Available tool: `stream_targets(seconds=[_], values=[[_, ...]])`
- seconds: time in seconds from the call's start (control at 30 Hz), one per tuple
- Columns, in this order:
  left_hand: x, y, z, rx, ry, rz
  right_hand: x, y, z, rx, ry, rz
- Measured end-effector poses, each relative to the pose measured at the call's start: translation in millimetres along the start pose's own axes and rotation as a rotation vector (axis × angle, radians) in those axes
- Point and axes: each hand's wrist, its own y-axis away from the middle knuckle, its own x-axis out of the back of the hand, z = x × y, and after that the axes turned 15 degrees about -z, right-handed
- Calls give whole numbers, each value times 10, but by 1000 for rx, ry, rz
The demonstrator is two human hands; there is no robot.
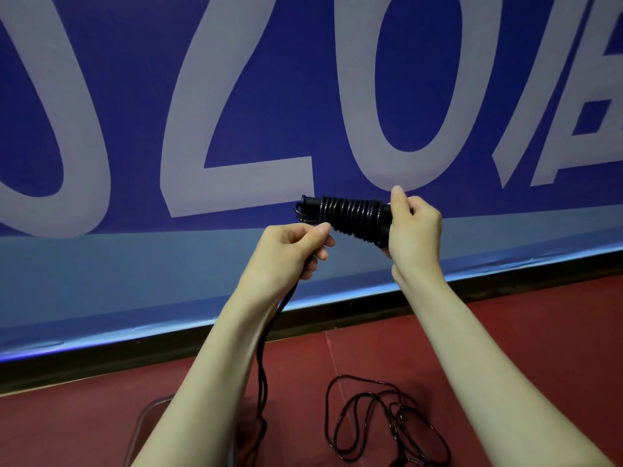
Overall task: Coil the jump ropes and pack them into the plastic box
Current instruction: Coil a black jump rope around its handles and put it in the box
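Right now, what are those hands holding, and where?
Right hand grips the black handles' right end; left hand pinches the loose cord just below the wraps.

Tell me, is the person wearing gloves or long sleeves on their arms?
No. The left hand and right hand are bare, with no gloves, rings, watch or bracelets showing. Both forearms are uncovered as far as the picture's bottom edge, so no sleeves appear. The fingernails look short and unpainted.
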Motion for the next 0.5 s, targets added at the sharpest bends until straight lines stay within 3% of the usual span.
stream_targets(seconds=[0.1, 0.27, 0.5], values=[[31, -3, -38, -4, -23, 5, 13, -6, 8, -198, -222, -166], [71, -4, -159, -131, -124, 100, 82, -10, -36, -404, -325, -396], [-3, 55, -153, -285, -71, 8, 246, -5, -161, -401, -213, -631]])
